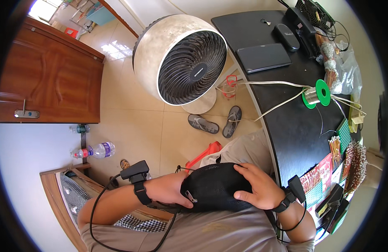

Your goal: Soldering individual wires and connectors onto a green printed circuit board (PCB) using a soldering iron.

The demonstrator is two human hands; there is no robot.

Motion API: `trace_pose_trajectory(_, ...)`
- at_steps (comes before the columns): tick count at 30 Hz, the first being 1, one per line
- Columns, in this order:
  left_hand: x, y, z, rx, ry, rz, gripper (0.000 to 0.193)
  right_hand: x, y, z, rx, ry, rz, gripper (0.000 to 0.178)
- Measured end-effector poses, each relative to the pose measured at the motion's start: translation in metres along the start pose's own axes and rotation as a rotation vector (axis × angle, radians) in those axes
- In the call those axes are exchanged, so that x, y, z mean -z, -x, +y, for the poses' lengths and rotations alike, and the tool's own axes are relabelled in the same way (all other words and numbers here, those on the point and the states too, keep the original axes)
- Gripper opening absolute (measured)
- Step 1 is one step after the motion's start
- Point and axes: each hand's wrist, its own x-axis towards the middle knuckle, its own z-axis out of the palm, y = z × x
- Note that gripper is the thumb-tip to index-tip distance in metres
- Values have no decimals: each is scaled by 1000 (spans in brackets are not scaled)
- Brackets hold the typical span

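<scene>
A black zippered pouch (pixel 217 187) with a mesh-like surface rests across my lap, against my shirt. My left hand (pixel 173 187) wraps its left end, with the thumb beside a silver zipper pull (pixel 190 196); the other fingers of that hand are hidden behind the pouch. On the right end lies my right hand (pixel 261 187), gripping it with fingers over the top and the thumb on the side facing me. Both wrists wear black straps with small boxes and cables.
A black desk (pixel 286 126) curves along my right, bearing a wire spool (pixel 317 94), a dark tablet-like slab (pixel 264 57), cables and bundled wired parts. A large round fan (pixel 181 61) stands ahead, near grey flip-flops (pixel 203 124). Plastic bottles (pixel 102 150) and a wooden door (pixel 51 75) are left.
</scene>
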Motion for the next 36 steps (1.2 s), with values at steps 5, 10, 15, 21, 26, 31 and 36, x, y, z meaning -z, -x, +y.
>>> trace_pose_trajectory(5,3,-4,-7,34,118,-27,73,6,-3,4,-59,-30,-159,113)
trace_pose_trajectory(10,4,-8,-7,36,154,-42,74,6,-6,2,-96,-13,-182,118)
trace_pose_trajectory(15,7,-10,-5,109,137,-75,74,4,-6,4,-99,-24,-166,118)
trace_pose_trajectory(21,12,-11,-12,134,-7,-111,72,-3,-10,0,-119,-36,-111,113)
trace_pose_trajectory(26,41,-9,-117,223,210,-141,75,-42,-45,-1,-63,46,31,99)
trace_pose_trajectory(31,54,0,-149,242,341,-226,73,-100,-93,-22,-95,97,4,79)
trace_pose_trajectory(36,61,-4,-142,480,13,-277,79,-98,-121,-35,-48,165,-279,73)
